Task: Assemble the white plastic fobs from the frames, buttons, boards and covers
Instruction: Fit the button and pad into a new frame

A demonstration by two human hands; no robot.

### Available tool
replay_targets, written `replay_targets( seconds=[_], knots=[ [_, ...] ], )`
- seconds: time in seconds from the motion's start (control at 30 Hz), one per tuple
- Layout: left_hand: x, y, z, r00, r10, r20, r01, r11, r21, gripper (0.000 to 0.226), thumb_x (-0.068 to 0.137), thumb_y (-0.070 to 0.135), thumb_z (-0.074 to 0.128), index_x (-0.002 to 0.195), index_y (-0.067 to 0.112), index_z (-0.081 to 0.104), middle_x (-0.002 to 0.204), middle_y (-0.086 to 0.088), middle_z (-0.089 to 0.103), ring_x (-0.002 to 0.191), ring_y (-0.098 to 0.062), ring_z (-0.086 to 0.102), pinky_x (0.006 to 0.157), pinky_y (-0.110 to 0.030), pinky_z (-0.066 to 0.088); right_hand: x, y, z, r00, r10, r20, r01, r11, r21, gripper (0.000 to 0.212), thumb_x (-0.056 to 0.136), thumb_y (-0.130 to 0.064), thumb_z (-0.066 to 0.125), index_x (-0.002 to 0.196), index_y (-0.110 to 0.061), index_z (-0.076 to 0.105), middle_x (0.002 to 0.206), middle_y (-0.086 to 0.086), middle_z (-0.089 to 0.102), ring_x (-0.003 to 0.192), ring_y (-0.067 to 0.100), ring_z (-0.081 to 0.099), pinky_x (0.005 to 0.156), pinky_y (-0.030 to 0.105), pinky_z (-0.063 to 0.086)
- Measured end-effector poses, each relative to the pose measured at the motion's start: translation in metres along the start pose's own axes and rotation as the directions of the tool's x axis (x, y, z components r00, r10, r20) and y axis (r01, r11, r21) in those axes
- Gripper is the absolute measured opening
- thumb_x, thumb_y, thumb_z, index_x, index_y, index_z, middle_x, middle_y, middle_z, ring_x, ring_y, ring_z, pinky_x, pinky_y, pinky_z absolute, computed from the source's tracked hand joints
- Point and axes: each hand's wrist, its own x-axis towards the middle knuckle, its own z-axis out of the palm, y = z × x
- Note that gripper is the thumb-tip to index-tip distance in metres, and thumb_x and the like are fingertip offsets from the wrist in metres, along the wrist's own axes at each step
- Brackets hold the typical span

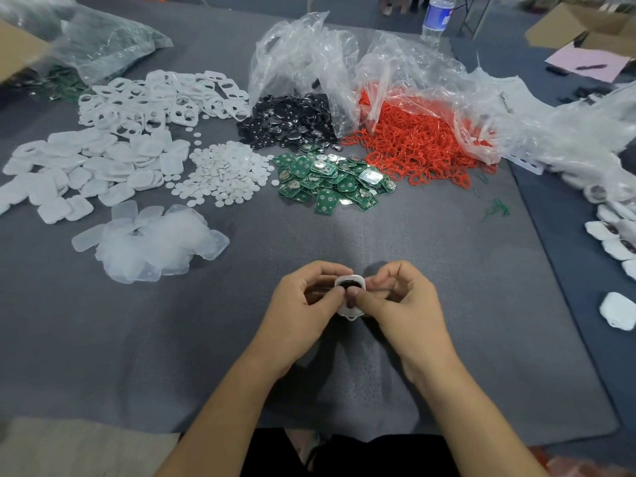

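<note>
Fob (351, 285) between left hand (303, 306), right hand (404, 304)

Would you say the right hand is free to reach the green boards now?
Probably not: the right hand and left hand both pinch the white fob, though the path to the green boards looks open.

My bench in a small assembly workshop.
My table (378, 235) carries sorted piles: white frames (161, 98), green boards (335, 180), red rings (413, 142).
</note>
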Motion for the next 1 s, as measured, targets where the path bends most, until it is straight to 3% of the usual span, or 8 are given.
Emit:
replay_targets(
  seconds=[0.13,0.27,0.33,0.43,0.57,0.7,0.87,1.0],
  knots=[
    [0.0,0.001,0.003,0.999,0.025,-0.027,-0.026,0.999,-0.025,0.028,0.091,-0.003,0.066,0.1,0.022,0.077,0.098,0.003,0.079,0.096,-0.014,0.075,0.081,-0.021,0.057,-0.001,-0.004,-0.003,0.99,0.069,0.122,-0.072,0.997,0.02,0.017,0.086,0.005,0.071,0.101,-0.004,0.071,0.088,0.013,0.076,0.078,0.018,0.072,0.071,0.023,0.058],
    [-0.002,0.002,0.003,0.999,0.042,-0.024,-0.043,0.998,-0.055,0.028,0.09,-0.003,0.067,0.099,0.021,0.079,0.098,0.001,0.079,0.094,-0.014,0.075,0.08,-0.02,0.057,-0.002,-0.005,-0.004,0.985,0.064,0.159,-0.069,0.997,0.028,0.015,0.088,0.005,0.069,0.1,-0.003,0.074,0.088,0.015,0.077,0.078,0.019,0.073,0.073,0.023,0.058],
    [-0.003,0.003,0.001,0.999,0.038,-0.007,-0.039,0.997,-0.072,0.028,0.09,-0.001,0.067,0.1,0.022,0.079,0.099,0.0,0.079,0.096,-0.015,0.075,0.081,-0.022,0.057,0.001,-0.008,-0.006,0.978,0.121,0.169,-0.134,0.989,0.067,0.016,0.085,0.008,0.069,0.099,0.0,0.073,0.086,0.017,0.076,0.077,0.021,0.072,0.071,0.024,0.058],
    [-0.004,0.003,-0.002,1.0,0.0,0.024,0.003,0.991,-0.136,0.025,0.092,0.005,0.067,0.103,0.023,0.08,0.104,-0.001,0.079,0.102,-0.018,0.074,0.09,-0.031,0.059,0.006,-0.013,-0.01,0.943,0.217,0.254,-0.252,0.961,0.115,0.018,0.084,0.009,0.068,0.102,0.005,0.071,0.087,0.019,0.075,0.078,0.025,0.072,0.069,0.027,0.059],
    [-0.004,0.005,-0.002,1.0,-0.021,0.001,0.021,0.986,-0.167,0.021,0.097,0.003,0.065,0.105,0.017,0.079,0.105,-0.003,0.079,0.104,-0.021,0.074,0.096,-0.04,0.058,0.007,-0.014,-0.011,0.948,0.172,0.27,-0.199,0.977,0.075,0.018,0.084,0.0,0.072,0.103,0.001,0.072,0.08,0.013,0.073,0.079,0.024,0.071,0.074,0.029,0.059],
    [-0.005,0.005,-0.001,1.0,-0.016,0.006,0.017,0.986,-0.167,0.02,0.097,0.001,0.065,0.109,0.012,0.077,0.105,-0.004,0.079,0.104,-0.02,0.074,0.093,-0.036,0.059,0.003,-0.009,-0.007,0.962,0.121,0.244,-0.148,0.984,0.095,0.014,0.086,-0.004,0.072,0.099,-0.004,0.074,0.088,0.017,0.075,0.082,0.027,0.072,0.079,0.035,0.058],
    [-0.006,0.006,-0.005,0.999,-0.002,0.054,0.011,0.985,-0.173,0.023,0.097,0.005,0.067,0.117,0.012,0.075,0.11,-0.002,0.078,0.108,-0.018,0.073,0.091,-0.025,0.056,0.003,-0.009,-0.007,0.953,0.147,0.266,-0.184,0.975,0.123,0.013,0.087,-0.005,0.07,0.091,-0.015,0.077,0.095,0.018,0.075,0.085,0.027,0.073,0.08,0.035,0.06],
    [-0.005,0.005,-0.005,0.998,-0.006,0.058,0.016,0.985,-0.174,0.023,0.097,0.003,0.067,0.116,0.011,0.075,0.109,-0.003,0.079,0.106,-0.018,0.074,0.089,-0.024,0.056,0.004,-0.008,-0.005,0.964,0.15,0.22,-0.169,0.983,0.073,0.011,0.088,-0.003,0.07,0.094,-0.012,0.075,0.091,0.018,0.075,0.081,0.028,0.072,0.076,0.038,0.058]
  ],
)
